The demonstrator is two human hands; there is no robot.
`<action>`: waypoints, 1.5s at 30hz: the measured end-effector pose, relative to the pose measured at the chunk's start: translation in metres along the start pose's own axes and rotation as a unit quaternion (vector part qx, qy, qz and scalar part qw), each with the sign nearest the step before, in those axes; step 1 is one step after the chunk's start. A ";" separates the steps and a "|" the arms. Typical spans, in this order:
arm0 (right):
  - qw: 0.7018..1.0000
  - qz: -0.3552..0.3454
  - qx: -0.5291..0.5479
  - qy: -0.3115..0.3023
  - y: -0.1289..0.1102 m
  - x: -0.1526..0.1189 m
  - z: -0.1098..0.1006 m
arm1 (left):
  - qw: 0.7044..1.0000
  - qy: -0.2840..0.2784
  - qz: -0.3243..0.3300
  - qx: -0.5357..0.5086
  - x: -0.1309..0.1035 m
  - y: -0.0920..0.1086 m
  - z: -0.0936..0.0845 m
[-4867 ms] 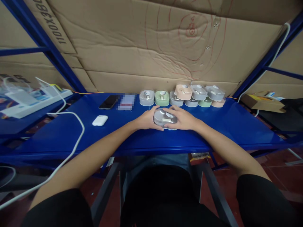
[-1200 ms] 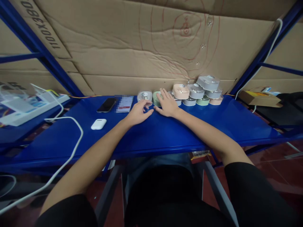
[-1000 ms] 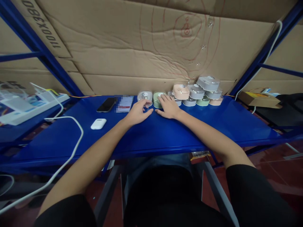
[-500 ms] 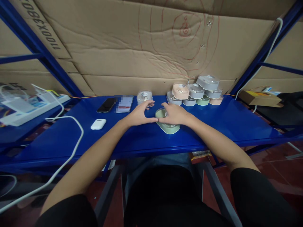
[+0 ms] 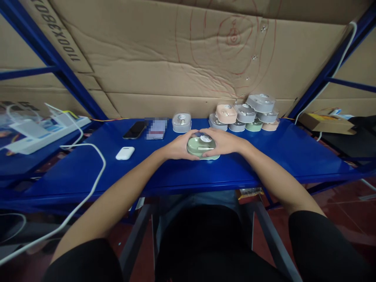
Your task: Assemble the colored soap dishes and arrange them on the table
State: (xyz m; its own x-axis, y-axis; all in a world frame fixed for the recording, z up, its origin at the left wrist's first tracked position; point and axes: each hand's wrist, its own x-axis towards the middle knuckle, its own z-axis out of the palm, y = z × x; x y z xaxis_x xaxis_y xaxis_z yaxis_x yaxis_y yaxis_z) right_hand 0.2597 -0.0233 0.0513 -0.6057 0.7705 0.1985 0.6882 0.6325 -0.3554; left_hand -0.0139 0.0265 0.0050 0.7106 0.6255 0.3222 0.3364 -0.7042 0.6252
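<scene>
Both hands are wrapped round a green container with a clear lid (image 5: pixel 201 145) near the middle of the blue table. My left hand (image 5: pixel 182 146) grips its left side, and my right hand (image 5: pixel 223 141) holds the right side. A pale sticker shows on top of the lid. Just behind my left hand stands a grey container with a clear lid (image 5: pixel 181 123). Farther right, several similar containers are stacked, with a peach one (image 5: pixel 226 113) and a grey one (image 5: pixel 260 103) among the upper ones.
A white earbud case (image 5: pixel 125 153), a dark phone (image 5: pixel 134 130) and a second device with a blurred screen (image 5: pixel 156 129) lie left on the blue table (image 5: pixel 182 176). A white cable (image 5: pixel 98 180) hangs over the left edge. Cardboard (image 5: pixel 141 58) stands behind.
My left hand has moved right and closed on the green container's left side. My right hand now grips its right side, and the lid shows between them. The view has shifted slightly.
</scene>
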 end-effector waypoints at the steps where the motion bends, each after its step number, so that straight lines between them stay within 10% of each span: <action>1: 1.000 0.002 -0.001 0.010 0.002 -0.001 -0.002 | 1.000 0.003 0.002 0.005 0.000 -0.001 -0.002; 18: 0.953 0.080 -0.023 0.291 0.046 -0.017 -0.031 | 0.998 0.047 0.032 0.031 -0.001 0.008 -0.010; 31: 0.935 0.136 -0.007 0.328 0.049 -0.014 -0.020 | 0.924 0.367 -0.069 0.085 0.005 -0.008 -0.022; 39: 0.940 0.116 -0.013 0.319 0.048 -0.012 -0.015 | 0.925 0.355 -0.111 0.075 0.005 -0.005 -0.015; 45: 0.916 0.155 -0.030 0.370 0.057 -0.013 -0.025 | 0.976 0.193 0.000 0.104 -0.002 0.016 -0.011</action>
State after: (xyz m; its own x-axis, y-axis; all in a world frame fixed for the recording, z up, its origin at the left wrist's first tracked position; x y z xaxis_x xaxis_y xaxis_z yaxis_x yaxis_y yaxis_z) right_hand 0.3166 0.0041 0.0510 0.0440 0.7426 0.6683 0.8153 0.3599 -0.4536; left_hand -0.0167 0.0172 0.0221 0.4380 0.6774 0.5910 0.4833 -0.7318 0.4806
